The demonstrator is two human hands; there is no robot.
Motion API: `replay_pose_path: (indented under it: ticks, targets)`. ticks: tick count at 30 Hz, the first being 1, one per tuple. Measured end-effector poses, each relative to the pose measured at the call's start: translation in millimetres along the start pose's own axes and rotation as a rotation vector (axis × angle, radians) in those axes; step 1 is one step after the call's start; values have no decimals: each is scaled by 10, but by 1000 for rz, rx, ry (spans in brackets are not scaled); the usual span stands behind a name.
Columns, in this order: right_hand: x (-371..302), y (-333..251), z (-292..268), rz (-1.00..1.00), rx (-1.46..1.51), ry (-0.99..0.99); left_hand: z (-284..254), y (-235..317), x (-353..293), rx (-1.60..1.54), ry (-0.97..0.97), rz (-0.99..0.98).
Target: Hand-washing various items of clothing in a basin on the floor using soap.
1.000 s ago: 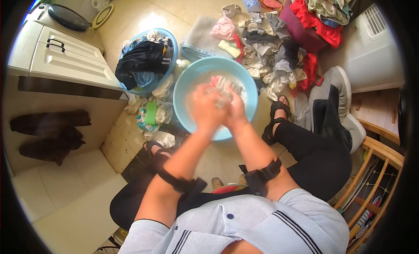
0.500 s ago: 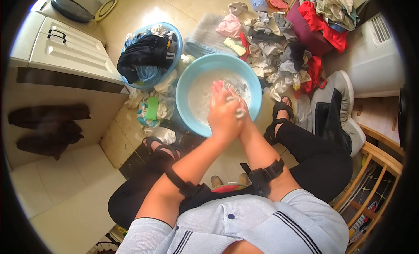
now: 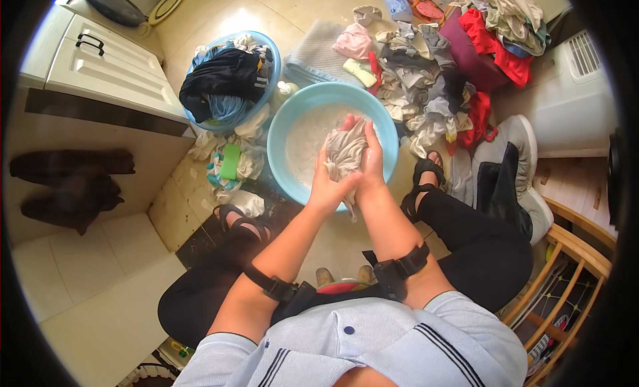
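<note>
A wet, crumpled beige-grey cloth point(image 3: 345, 152) is held between my two hands over a light blue basin point(image 3: 280, 124) of cloudy, sudsy water. My left hand point(image 3: 327, 189) cups it from the left, thumb across its lower part. On the other side my right hand point(image 3: 373, 162) supports it, fingers curled up around it. A twisted end of the cloth hangs down past my wrists, near the basin's front rim. Whether it is a garment or a rag I cannot tell.
Behind on the left stands a second blue basin point(image 3: 274, 67) heaped with dark clothes. A green soap-like block point(image 3: 230, 162) lies on wet laundry beside it. Loose clothes point(image 3: 426, 74) cover the floor at right, near a grey slipper-like cushion point(image 3: 522, 141). A white cabinet point(image 3: 110, 67) borders the left.
My hands were pressed together around the cloth, mostly hiding it. Now they have parted and turned palms up, and the cloth lies exposed between them.
</note>
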State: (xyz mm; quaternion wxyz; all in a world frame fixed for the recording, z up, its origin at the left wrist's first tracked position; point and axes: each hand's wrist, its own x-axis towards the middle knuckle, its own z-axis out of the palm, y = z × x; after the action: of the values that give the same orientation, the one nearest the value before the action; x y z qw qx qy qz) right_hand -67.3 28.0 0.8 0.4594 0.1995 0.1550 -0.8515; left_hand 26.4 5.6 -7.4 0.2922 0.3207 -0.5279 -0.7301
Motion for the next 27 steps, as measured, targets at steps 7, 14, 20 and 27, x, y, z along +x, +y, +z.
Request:
replay_pose_path:
  ticks: [7,14,20,27]
  targets:
    - [191,-349,-109,-55,-128,150,-445,151,144,307,-537,-226]
    - [346,-555,-353,-230,-163,185,-443,263,173,367,-220,38]
    - [-26,-20,-140,232,-117,-54,172,465,-16,912,-214,626]
    - [-87,88,-151,164,-328,-35,138,406,535,817,106,479]
